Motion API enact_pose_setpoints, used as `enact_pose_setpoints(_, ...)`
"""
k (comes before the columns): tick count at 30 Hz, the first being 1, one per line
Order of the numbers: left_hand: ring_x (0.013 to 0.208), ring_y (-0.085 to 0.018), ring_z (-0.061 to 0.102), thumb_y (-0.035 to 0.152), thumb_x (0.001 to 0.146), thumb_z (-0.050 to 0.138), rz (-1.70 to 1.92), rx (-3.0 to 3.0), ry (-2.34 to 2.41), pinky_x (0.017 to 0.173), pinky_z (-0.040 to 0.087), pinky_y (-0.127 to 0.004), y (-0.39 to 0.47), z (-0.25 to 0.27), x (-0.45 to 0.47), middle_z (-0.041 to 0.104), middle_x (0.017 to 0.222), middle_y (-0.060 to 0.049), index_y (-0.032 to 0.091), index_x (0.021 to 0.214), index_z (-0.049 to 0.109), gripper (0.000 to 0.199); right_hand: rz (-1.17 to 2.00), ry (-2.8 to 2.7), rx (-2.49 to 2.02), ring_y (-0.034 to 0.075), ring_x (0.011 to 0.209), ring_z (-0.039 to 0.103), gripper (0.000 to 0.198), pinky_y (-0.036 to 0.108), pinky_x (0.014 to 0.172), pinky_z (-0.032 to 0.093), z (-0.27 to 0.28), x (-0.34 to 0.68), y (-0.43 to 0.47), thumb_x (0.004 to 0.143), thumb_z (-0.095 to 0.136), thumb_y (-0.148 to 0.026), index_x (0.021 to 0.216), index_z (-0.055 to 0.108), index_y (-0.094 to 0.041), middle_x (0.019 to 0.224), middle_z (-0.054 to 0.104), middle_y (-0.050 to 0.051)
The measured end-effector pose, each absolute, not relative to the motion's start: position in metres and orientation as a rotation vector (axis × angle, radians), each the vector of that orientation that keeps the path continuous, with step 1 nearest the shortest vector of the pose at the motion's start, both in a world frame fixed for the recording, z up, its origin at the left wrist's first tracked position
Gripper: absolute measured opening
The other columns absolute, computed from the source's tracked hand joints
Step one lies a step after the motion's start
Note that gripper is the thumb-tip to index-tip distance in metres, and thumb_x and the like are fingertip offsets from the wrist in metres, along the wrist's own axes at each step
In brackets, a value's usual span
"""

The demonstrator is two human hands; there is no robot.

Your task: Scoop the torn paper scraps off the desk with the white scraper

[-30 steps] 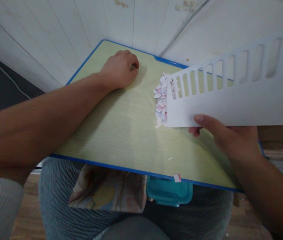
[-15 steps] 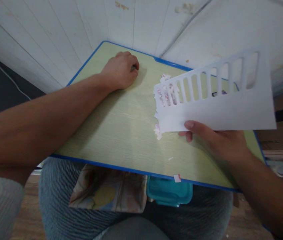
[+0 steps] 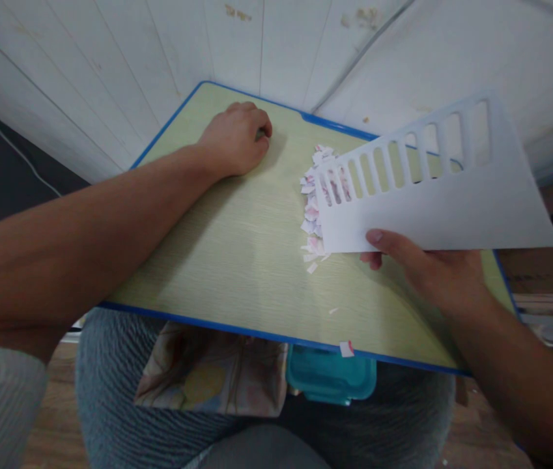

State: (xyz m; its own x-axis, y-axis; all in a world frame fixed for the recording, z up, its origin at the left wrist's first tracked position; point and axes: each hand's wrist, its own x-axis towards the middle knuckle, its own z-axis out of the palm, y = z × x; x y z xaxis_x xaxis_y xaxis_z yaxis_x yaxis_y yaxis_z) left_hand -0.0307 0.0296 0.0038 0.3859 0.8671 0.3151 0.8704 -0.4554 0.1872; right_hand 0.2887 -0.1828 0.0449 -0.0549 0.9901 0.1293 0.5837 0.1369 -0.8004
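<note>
My right hand (image 3: 432,270) grips a stiff white sheet (image 3: 432,218) by its lower edge, thumb on top and fingers underneath. A row of long rounded slots runs along the sheet, which is tilted with its left edge down at the table. Torn paper scraps (image 3: 311,212), white with pink marks, lie along that left edge, and more show through the leftmost slots. My left hand (image 3: 237,140) rests on the table's far left part, fingers curled into a fist; a small dark spot shows inside the curl, and I cannot tell whether it is an object.
The pale green table (image 3: 237,260) has a blue rim and stands against a white panelled wall (image 3: 237,45) with a cable (image 3: 364,49). A stray scrap (image 3: 347,349) lies on the front rim. Below it are a teal container (image 3: 332,374) and a patterned cloth (image 3: 217,378) at my lap.
My right hand has shifted the sheet slightly right, and its right end has turned. More paper scraps now show beyond its left edge. My left hand has stayed still.
</note>
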Motion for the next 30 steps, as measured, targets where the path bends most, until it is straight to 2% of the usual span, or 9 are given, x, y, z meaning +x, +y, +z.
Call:
enact_pose_setpoints(5,0.136,-0.036,0.07,0.027,0.099,0.054,-0.637,-2.616,-1.604,0.122,0.059,-0.055,0.0328,0.0001,-0.0342,0.08,0.136,-0.011,0.028,0.128,0.086,0.043,0.779,-1.772,-1.505,0.026,0.064,0.077,0.04,0.042,0.072,0.07,0.0456,0.2933,-0.1844,0.097,0.089,-0.042,0.063,0.072,-0.031,0.065,0.076,0.0)
enact_pose_setpoints(10,0.133,-0.039,0.069,0.034,0.099,0.054,-0.697,-2.652,-1.599,0.121,0.059,-0.06,0.0347,-0.0013,-0.0374,0.079,0.131,-0.011,0.034,0.121,0.086,0.039,0.754,-1.789,-1.484,0.027,0.064,0.076,0.042,0.045,0.074,0.07,0.0448,0.2937,-0.1829,0.102,0.087,-0.047,0.065,0.074,-0.031,0.066,0.077,0.002)
enact_pose_setpoints(14,0.131,-0.038,0.069,0.038,0.097,0.057,-0.739,-2.66,-1.588,0.121,0.06,-0.06,0.0365,-0.0021,-0.0382,0.08,0.125,-0.009,0.038,0.118,0.085,0.035,0.848,-1.781,-1.428,0.027,0.063,0.076,0.04,0.045,0.07,0.071,0.0469,0.2924,-0.1819,0.102,0.09,-0.048,0.069,0.076,-0.031,0.066,0.077,0.0)
enact_pose_setpoints(17,0.132,-0.038,0.069,0.039,0.096,0.056,-0.724,-2.663,-1.603,0.122,0.059,-0.06,0.0363,-0.0012,-0.0373,0.08,0.125,-0.009,0.038,0.119,0.085,0.037,0.818,-1.749,-1.451,0.025,0.06,0.074,0.041,0.043,0.067,0.07,0.0476,0.2915,-0.1817,0.101,0.092,-0.052,0.07,0.075,-0.03,0.068,0.078,0.001)
enact_pose_setpoints(22,0.134,-0.04,0.068,0.04,0.096,0.055,-0.712,-2.683,-1.634,0.124,0.056,-0.062,0.0352,0.0002,-0.0366,0.078,0.132,-0.013,0.033,0.125,0.088,0.044,0.878,-1.891,-1.453,0.029,0.069,0.08,0.049,0.047,0.074,0.073,0.0497,0.2922,-0.1839,0.102,0.088,-0.057,0.063,0.073,-0.031,0.068,0.078,0.003)
enact_pose_setpoints(26,0.133,-0.038,0.069,0.039,0.096,0.057,-0.72,-2.662,-1.612,0.123,0.058,-0.06,0.0364,-0.0014,-0.0376,0.08,0.128,-0.009,0.037,0.123,0.087,0.04,0.881,-1.873,-1.445,0.03,0.068,0.08,0.044,0.046,0.073,0.073,0.0502,0.2916,-0.1848,0.101,0.09,-0.051,0.065,0.074,-0.032,0.068,0.078,0.003)
enact_pose_setpoints(30,0.134,-0.04,0.069,0.039,0.095,0.057,-0.723,-2.666,-1.595,0.121,0.059,-0.061,0.0361,-0.0017,-0.038,0.081,0.127,-0.009,0.039,0.122,0.087,0.04,0.918,-1.871,-1.436,0.03,0.069,0.08,0.05,0.046,0.075,0.073,0.049,0.2891,-0.1843,0.102,0.089,-0.056,0.063,0.072,-0.031,0.069,0.078,0.004)
